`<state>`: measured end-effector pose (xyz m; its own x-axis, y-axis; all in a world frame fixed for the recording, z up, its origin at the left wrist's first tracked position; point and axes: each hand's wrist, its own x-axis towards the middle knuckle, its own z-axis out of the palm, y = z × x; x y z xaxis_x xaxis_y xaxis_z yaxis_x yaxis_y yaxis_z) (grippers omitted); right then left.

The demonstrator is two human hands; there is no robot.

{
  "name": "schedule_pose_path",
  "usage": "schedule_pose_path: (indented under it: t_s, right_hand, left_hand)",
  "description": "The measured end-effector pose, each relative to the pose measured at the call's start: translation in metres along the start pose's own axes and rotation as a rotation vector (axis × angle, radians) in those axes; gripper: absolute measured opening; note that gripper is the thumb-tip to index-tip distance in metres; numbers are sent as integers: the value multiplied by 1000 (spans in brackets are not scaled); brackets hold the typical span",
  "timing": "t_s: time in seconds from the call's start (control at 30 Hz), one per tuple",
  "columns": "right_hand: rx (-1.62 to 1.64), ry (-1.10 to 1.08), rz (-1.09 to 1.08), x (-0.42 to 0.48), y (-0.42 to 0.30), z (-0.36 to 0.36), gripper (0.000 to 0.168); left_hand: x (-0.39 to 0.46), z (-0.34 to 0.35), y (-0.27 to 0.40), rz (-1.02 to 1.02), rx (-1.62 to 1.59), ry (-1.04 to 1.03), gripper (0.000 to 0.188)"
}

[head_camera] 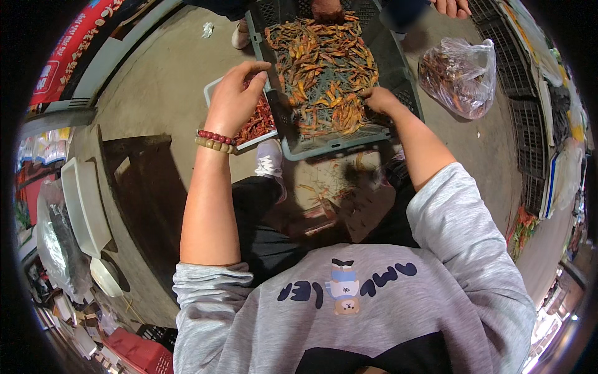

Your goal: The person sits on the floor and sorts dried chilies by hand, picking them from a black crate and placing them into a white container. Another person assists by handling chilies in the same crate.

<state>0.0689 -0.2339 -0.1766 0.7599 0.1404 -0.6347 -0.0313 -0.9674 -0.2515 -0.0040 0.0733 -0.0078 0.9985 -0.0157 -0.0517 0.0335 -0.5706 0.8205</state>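
A dark green plastic crate (336,142) lies in front of me, its mesh floor spread with dried orange-brown chili peppers (306,70). My left hand (239,96), with two beaded bracelets at the wrist, hovers over the crate's left edge, fingers loosely bent and apart, nothing seen in them. Beneath it, a white tray (258,140) of dried red chilies (261,122) is partly hidden by the hand and the crate. My right hand (380,100) reaches inside the crate's right side, its fingertips at the peppers; whether it grips one cannot be told.
Another person's hand (327,10) is among the peppers at the crate's far end. A clear plastic bag (460,77) of dried peppers stands on the floor to the right. Black crates (528,135) line the right side. A white tub (86,205) is at left.
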Motion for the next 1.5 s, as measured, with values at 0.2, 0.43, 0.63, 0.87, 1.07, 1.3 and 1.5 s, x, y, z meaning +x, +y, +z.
schedule_pose_path:
  t_s: [0.2, 0.43, 0.63, 0.87, 1.07, 1.3, 1.5]
  right_hand:
    - [140, -8, -161, 4, 7, 7, 16]
    - [-71, -175, -75, -12, -27, 21, 23]
    - [-134, 0, 69, 7, 10, 7, 20]
    - [-53, 7, -64, -6, -33, 21, 31]
    - [-225, 51, 46, -12, -64, 35, 39]
    - [-12, -82, 91, 12, -27, 20, 22]
    - [788, -420, 10, -5, -3, -1, 13]
  left_hand:
    - [4, 1, 8, 30, 79, -13, 24]
    - [9, 6, 9, 29, 58, -17, 24]
    - [10, 6, 9, 88, 48, 14, 26]
    - [11, 9, 9, 93, 35, 8, 24]
    - [12, 10, 5, 87, -3, -2, 23]
    - [9, 3, 12, 80, 69, 16, 26]
    - [12, 3, 16, 49, 64, -30, 28]
